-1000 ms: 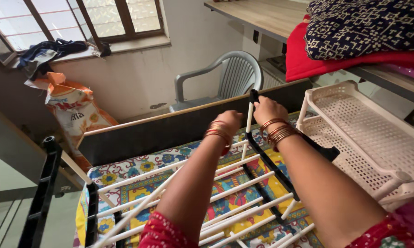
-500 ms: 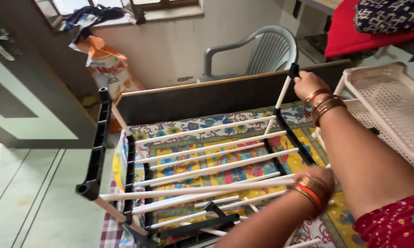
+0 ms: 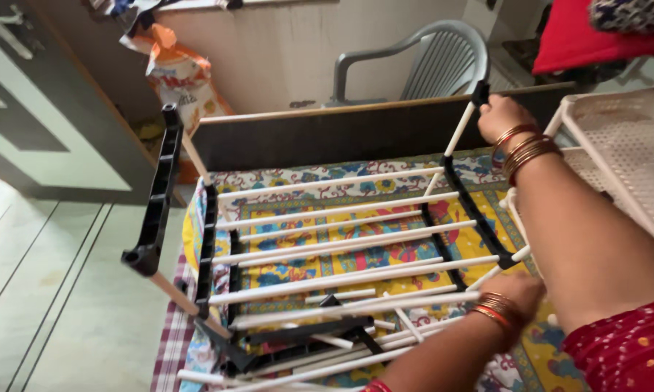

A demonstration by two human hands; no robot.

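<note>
So compared with half a second back, the view had slid a bit right and the left hand (image 3: 519, 290) had crept further along the white rods. The folding drying rack (image 3: 327, 254), smooth white tubes in glossy black plastic side bars, lay flat on the floral bedsheet (image 3: 356, 163). Right hand (image 3: 502, 116) had its fingers wrapped tight round the rack's far black corner. Left fingers were curled over a rod, though the grip was partly hidden. A ribbed grey plastic chair (image 3: 421, 62) stood behind.
</note>
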